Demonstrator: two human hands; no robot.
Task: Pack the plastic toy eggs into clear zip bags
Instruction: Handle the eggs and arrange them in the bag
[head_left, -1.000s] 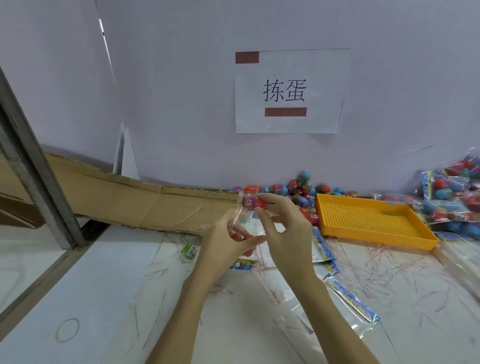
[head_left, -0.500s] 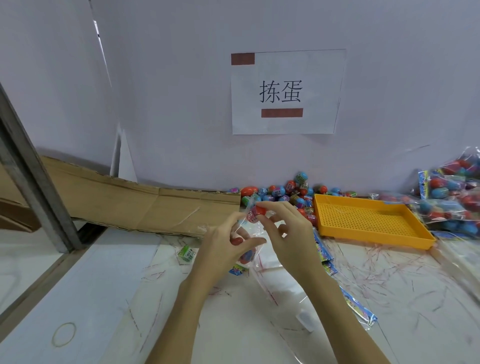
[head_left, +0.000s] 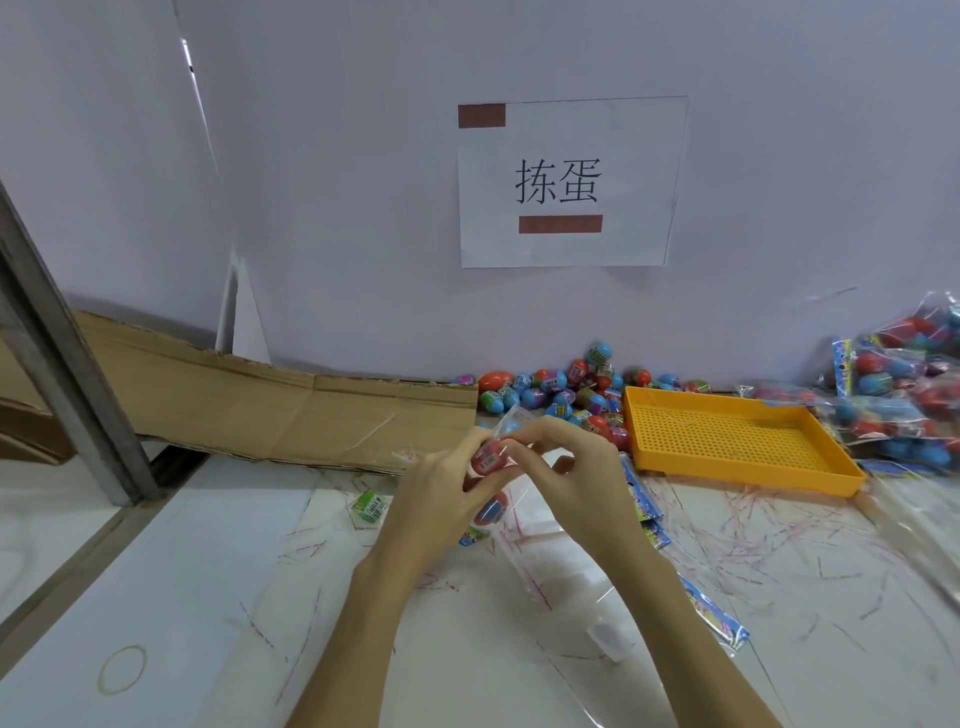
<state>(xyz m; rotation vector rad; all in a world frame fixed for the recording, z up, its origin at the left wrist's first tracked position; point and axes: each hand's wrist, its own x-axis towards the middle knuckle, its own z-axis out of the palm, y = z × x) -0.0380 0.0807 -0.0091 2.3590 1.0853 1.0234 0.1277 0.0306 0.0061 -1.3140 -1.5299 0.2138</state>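
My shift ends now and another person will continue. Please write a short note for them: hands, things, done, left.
Left hand holds the clear bag, two eggs seen inside.
Right hand pinches a red egg at the bag's mouth.
Loose eggs lie by the wall, beside the yellow tray.
Done: filled bags at far right.
Left: finish this bag, then pack the pile.

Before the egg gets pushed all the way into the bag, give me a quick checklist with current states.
1. Red egg pinched by right hand: ok.
2. Clear zip bag held by left hand: ok.
3. Bag mouth open around egg: cannot tell, film too clear.
4. Egg already lower in bag: ok, one shows.
5. Loose egg pile by wall for refills: ok.
6. Yellow tray beside the hands, apart from them: ok.
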